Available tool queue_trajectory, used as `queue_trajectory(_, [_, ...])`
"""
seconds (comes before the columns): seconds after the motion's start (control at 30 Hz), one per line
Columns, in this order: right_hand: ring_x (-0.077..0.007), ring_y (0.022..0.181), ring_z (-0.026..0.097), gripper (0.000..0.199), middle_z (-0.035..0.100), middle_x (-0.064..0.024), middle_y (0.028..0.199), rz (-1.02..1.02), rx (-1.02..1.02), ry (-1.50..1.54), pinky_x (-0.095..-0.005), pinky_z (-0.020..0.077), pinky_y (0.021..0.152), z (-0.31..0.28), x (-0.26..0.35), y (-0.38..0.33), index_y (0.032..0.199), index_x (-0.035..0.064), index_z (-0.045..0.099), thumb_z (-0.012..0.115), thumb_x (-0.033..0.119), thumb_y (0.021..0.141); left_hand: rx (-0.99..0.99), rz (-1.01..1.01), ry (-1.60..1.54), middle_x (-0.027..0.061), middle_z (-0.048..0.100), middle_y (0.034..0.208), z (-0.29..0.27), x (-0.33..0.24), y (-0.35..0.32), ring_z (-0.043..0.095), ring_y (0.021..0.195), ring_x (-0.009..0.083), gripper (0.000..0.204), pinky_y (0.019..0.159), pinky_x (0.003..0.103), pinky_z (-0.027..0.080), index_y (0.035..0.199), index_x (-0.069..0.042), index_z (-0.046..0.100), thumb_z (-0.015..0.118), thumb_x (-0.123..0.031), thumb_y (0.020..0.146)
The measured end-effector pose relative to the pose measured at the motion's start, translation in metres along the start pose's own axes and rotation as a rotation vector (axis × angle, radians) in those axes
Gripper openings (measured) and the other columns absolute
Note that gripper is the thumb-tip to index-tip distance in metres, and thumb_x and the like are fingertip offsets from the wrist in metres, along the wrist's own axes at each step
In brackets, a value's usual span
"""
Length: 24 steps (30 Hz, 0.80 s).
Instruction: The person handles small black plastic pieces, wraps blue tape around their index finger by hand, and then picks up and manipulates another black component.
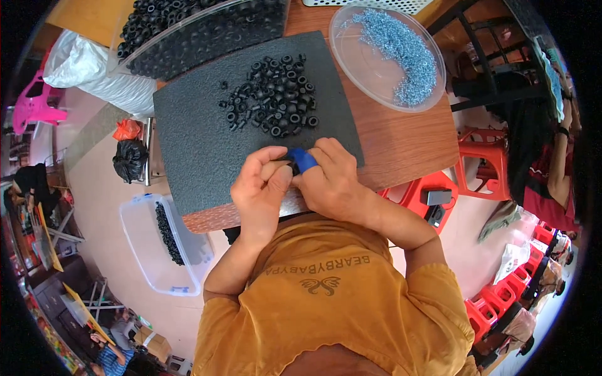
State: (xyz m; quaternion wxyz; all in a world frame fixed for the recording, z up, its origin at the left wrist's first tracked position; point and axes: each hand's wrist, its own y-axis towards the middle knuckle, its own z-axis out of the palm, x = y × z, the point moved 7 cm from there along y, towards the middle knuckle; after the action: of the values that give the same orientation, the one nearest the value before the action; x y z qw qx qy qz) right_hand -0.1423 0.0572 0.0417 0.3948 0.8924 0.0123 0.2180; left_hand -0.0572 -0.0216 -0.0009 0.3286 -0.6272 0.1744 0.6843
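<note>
My left hand [262, 178] and my right hand [329, 178] meet at the near edge of a dark grey textured mat [194, 138]. Both are closed, thumbs and fingertips pinched together around a small black part [295, 167], mostly hidden by the fingers. A blue wrap [303, 159] covers a finger of my right hand. Just beyond my hands, a loose pile of small black ring-shaped parts [276, 94] lies on the mat. To the far right, a round clear plastic lid or tray [370, 81] holds many tiny bluish, shiny pieces [411, 59].
A clear bin [207, 41] full of black parts stands at the far left beside a white sack [94, 66]. The wooden table [401, 147] ends close to my body. Below left, another clear bin [141, 241] sits on the floor; red stools [426, 194] stand right.
</note>
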Motion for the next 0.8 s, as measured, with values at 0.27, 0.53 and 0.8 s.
queue_trajectory(0.27, [-0.0276,0.054,0.044,0.026,0.045,-0.0123,0.063,0.04,-0.002,0.03,-0.037,0.035,0.045,-0.002,-0.003,0.002,0.069,-0.0017,0.047,0.068,0.005,0.056,0.003,-0.113,-0.236,0.006,0.062,0.083,-0.005,0.01,0.003,0.056,0.069,0.0081,0.021,0.064,0.02,0.045,0.101,0.005,0.057,0.059,-0.008,0.085])
queue_trajectory(0.53, [-0.0281,0.054,0.044,0.026,0.044,-0.0124,0.063,0.05,-0.001,0.032,-0.037,0.0351,0.045,-0.003,-0.003,0.002,0.064,0.0005,0.044,0.067,0.004,0.054,0.094,-0.182,-0.192,0.007,0.062,0.078,-0.001,0.012,0.003,0.057,0.065,0.0098,0.018,0.062,0.021,0.046,0.099,0.006,0.059,0.059,-0.006,0.085])
queue_trajectory(0.8, [-0.0305,0.06,0.046,0.022,0.047,-0.0137,0.066,0.133,0.206,0.176,-0.0399,0.038,0.05,0.006,-0.009,0.005,0.068,-0.0012,0.048,0.067,0.004,0.06,0.041,-0.015,-0.032,0.0056,0.062,0.077,-0.008,0.012,0.001,0.058,0.066,0.0095,0.015,0.062,0.021,0.048,0.098,0.005,0.059,0.056,-0.005,0.087])
